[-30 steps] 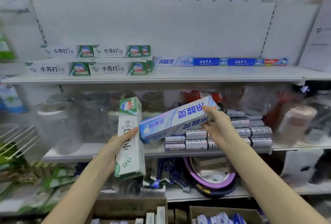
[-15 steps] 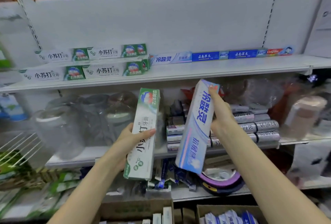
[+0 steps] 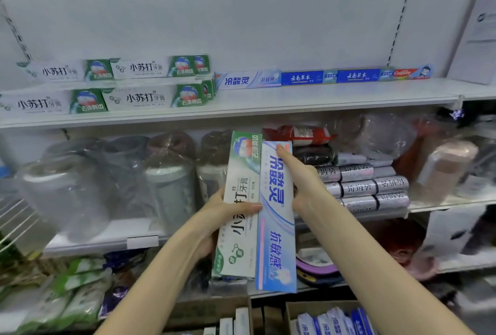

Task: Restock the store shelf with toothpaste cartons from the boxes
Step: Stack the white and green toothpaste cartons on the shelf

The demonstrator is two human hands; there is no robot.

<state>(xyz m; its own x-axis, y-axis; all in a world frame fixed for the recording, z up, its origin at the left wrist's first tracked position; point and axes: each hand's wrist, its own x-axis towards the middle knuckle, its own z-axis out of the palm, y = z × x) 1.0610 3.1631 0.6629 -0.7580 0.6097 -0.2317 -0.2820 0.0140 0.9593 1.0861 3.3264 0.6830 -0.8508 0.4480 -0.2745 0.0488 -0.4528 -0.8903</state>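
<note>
My left hand [image 3: 220, 214] grips a green-and-white toothpaste carton [image 3: 240, 227] held upright in front of the middle shelf. Pressed against its right side is a blue-and-white carton [image 3: 276, 240], also upright, gripped by my right hand [image 3: 303, 181] with the index finger stretched up along its face. The top shelf [image 3: 295, 101] carries stacked green-and-white cartons [image 3: 112, 85] at the left and a row of blue cartons [image 3: 308, 77] further right. Two cardboard boxes at the bottom edge hold more cartons: white ones [image 3: 228, 324] and blue ones [image 3: 332, 321].
Wrapped flasks [image 3: 171, 181] and grey packs [image 3: 367, 184] fill the middle shelf behind my hands. A red pack [image 3: 303, 133] lies above the grey ones. Green packets [image 3: 75, 289] sit low at the left, and a purple-rimmed item [image 3: 316, 267] is on the lower shelf.
My right hand has turned the blue carton from slanted to upright and brought it against the green carton. Both cartons have risen slightly towards the top shelf.
</note>
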